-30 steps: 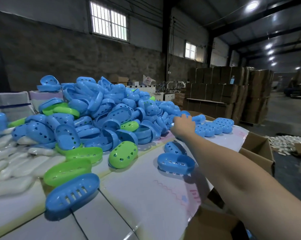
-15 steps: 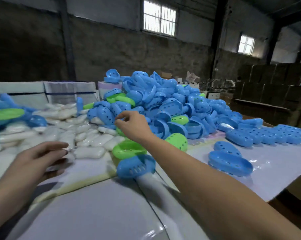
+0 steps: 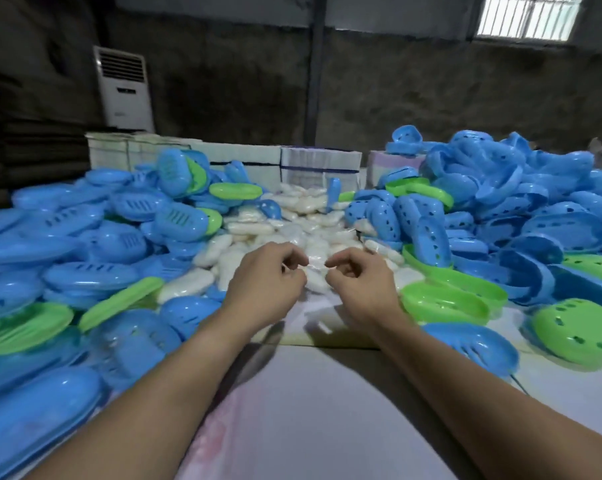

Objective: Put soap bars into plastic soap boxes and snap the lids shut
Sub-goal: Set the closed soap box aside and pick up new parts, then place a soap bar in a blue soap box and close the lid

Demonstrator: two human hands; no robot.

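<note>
Far left: a heap of closed blue boxes with slotted lids, some green halves among them; the near ones are blurred.
Back left: a white floor-standing air conditioner against the dark wall.
Behind the heaps: white bundled stacks tied with dark bands.
Left hand: reaching forward over the near edge of the soap, fingers curled in, thumb and forefinger tips drawn together; blur hides whether they pinch a wrapper or nothing, so I cannot tell.
Soap: a pile of white wrapped bars in the middle of the table, between the two heaps of boxes, running back toward the white stacks; the nearest bars lie just under and ahead of both hands.
Right hand: beside the left, close but apart from it, fingers likewise curled with the tips bent inward over the soap; whether it grips a bar cannot be told.
Table: a pale glossy sheet under the forearms.
Right of the hands: open green halves lying hollow side up, just beside the soap pile.
Near right: a blue half with slots and a green half with holes, dome side up.
Far right: a tall heap of loose blue halves with heart-shaped holes.
Top right: a barred window.
</note>
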